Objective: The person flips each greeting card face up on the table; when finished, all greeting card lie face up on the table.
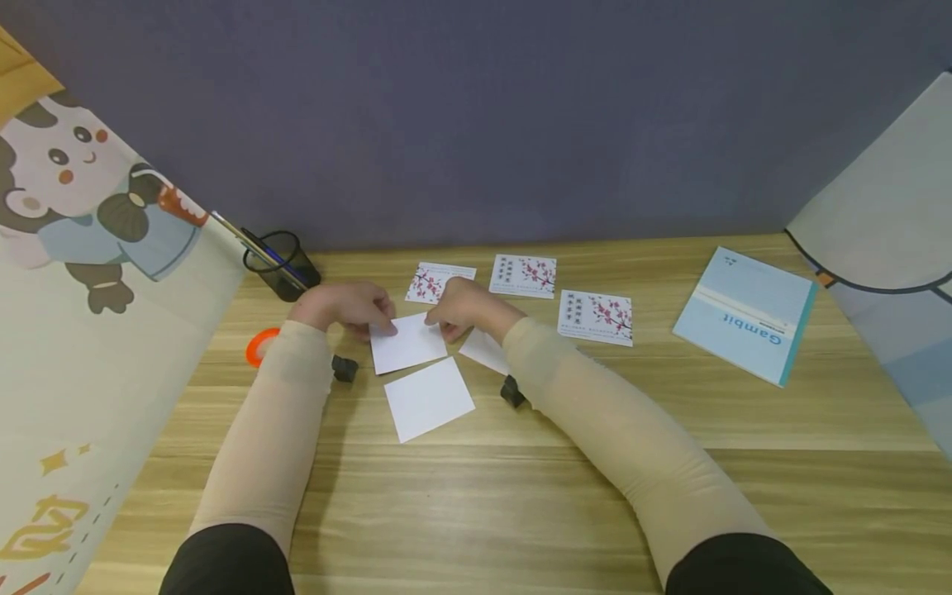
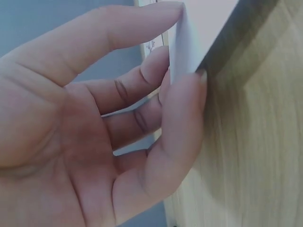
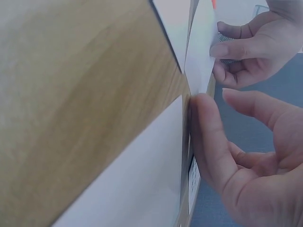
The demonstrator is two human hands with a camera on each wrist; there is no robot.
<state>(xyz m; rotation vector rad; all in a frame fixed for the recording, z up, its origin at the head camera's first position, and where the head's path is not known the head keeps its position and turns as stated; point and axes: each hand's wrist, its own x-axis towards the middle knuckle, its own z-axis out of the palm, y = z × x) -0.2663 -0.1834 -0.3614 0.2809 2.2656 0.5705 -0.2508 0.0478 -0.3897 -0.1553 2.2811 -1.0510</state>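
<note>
In the head view my left hand (image 1: 357, 307) pinches the left edge of a white blank card (image 1: 407, 345). The left wrist view shows this card (image 2: 189, 47) standing off the wood between my left thumb and fingers. At the card's upper right corner, my right hand (image 1: 472, 307) holds it with the digit tips, partly hidden. A second blank card (image 1: 429, 399) lies just in front. Another white card (image 1: 485, 351) sits partly under my right wrist. Behind my hands is a card with red blossoms (image 1: 426, 283), partly covered by my right hand.
Two more blossom cards (image 1: 523, 275) lie to the right at the back. A blue notebook (image 1: 747, 314) is far right. Near my left arm are a mesh pen cup (image 1: 297, 277), an orange tape roll (image 1: 260, 347) and a dark block (image 1: 345, 368); another dark block (image 1: 511, 392) is by my right forearm.
</note>
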